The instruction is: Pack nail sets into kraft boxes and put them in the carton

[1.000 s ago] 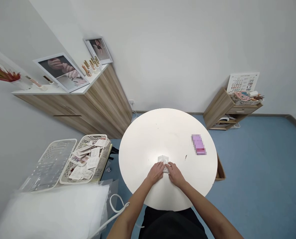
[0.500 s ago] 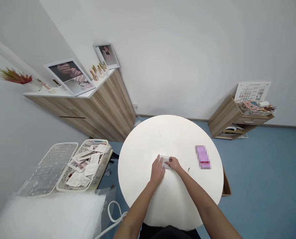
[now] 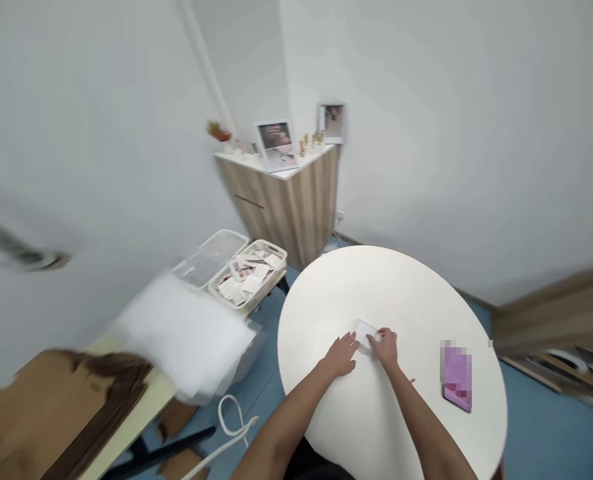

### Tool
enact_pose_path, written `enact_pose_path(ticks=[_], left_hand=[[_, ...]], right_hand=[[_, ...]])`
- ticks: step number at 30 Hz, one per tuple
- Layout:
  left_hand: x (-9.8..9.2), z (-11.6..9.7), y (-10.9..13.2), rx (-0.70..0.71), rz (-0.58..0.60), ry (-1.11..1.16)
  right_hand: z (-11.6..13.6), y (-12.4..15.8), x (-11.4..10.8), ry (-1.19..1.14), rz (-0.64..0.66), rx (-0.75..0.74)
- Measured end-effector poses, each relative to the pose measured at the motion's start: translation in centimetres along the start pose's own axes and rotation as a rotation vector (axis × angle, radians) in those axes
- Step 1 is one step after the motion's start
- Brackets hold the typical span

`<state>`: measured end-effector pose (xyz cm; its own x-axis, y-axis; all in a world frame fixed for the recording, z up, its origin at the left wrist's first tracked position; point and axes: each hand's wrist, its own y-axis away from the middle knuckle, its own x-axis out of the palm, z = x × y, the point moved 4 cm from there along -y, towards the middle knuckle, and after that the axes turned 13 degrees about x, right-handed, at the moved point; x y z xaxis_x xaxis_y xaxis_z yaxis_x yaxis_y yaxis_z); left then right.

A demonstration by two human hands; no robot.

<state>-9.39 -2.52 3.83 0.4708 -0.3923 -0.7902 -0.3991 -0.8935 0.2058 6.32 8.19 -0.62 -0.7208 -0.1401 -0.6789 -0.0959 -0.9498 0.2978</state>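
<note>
A small flat white packet [image 3: 363, 331] lies on the round white table [image 3: 391, 280]; whether it is card or film I cannot make out. My left hand [image 3: 341, 355] rests palm down at its left edge, fingers stretched out and fingertips touching it. With thumb and fingers bent together, my right hand [image 3: 386, 347] pinches the packet's right edge. A pink-purple phone-like object [image 3: 458, 377], partly pixelated, lies on the table to the right of my right arm. A tiny dark scrap [image 3: 413, 381] sits beside that forearm.
On a side table at left are a white basket of cards [image 3: 249, 275], a clear-lidded basket [image 3: 211, 259], a stack of white sheets [image 3: 189, 333] and brown cardboard [image 3: 61, 407]. Behind stands a wooden cabinet [image 3: 306, 213] with frames; another wooden unit [image 3: 551, 317] is at right.
The view has swung left, bringing in the brown cardboard. My left hand has slid off the packet's top to its left edge; the right still pinches the other side.
</note>
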Motion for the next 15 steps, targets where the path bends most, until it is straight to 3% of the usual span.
enact_pose_path(ticks=[3,6,10,15], left_hand=[[-2.4,1.4,3.3,-0.089,-0.226,0.107],[-4.0,3.8,9.8,-0.256,-0.399,0.157],[-4.3,7.2,21.8,-0.511,-0.526,0.168],[-3.3,9.7,38.4,-0.835,-0.666,0.061]], right_hand=[[2.1,0.1,-0.3,0.088,-0.079,-0.127],[5.4,1.4,1.2,0.129,-0.063,-0.291],[9.7,5.2,6.2,0.104,0.113,-0.482],[14.8,12.3,14.8,0.126,0.307,-0.627]])
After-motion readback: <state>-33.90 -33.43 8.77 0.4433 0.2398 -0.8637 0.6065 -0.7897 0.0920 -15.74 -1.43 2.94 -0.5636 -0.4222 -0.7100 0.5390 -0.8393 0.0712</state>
